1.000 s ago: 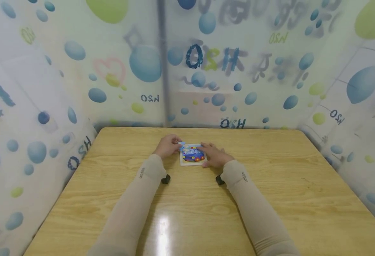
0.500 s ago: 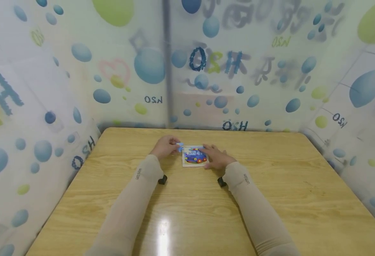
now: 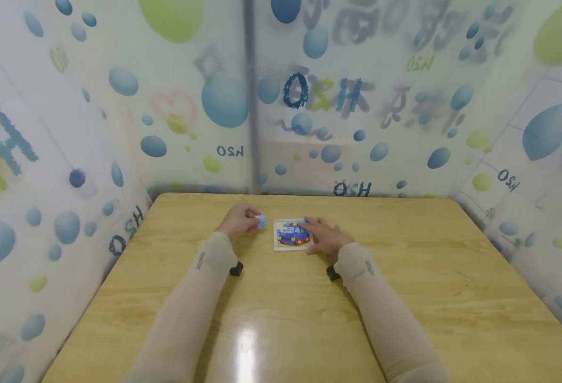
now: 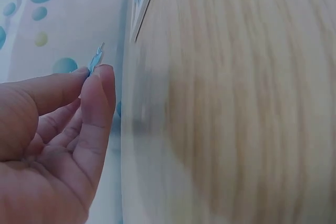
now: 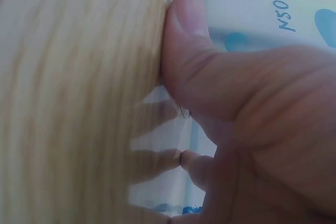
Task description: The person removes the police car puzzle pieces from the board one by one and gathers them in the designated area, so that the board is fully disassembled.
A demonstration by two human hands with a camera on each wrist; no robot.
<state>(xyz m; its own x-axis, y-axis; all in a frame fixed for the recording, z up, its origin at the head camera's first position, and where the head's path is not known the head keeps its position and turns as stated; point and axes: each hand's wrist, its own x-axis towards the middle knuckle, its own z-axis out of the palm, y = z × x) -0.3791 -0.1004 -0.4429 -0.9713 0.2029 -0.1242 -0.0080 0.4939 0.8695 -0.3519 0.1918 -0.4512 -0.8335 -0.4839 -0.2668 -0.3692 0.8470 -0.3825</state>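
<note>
A small square jigsaw puzzle [image 3: 290, 237] with a white border and a blue cartoon car lies flat on the table. My left hand [image 3: 239, 219] is to its left and pinches a light blue puzzle piece [image 3: 261, 221] between thumb and fingertips, apart from the board. In the left wrist view the piece [image 4: 96, 59] appears nearly edge-on, sticking up past the fingertips. At the board's right side rests my right hand [image 3: 327, 237], fingers spread, covering part of that edge. The right wrist view shows its thumb [image 5: 190, 19] against the board's edge and other fingertips touching the table.
The wooden table [image 3: 281, 319] has a light reflection near its front. Behind it and at both sides stand pale walls [image 3: 381, 106] printed with blue and green drops. A black wrist camera [image 3: 236, 268] sits under the left sleeve, another [image 3: 332, 273] under the right.
My left hand has lifted the light blue piece away from the board's upper left corner and moved left with it. My right hand stays at the board's right edge.
</note>
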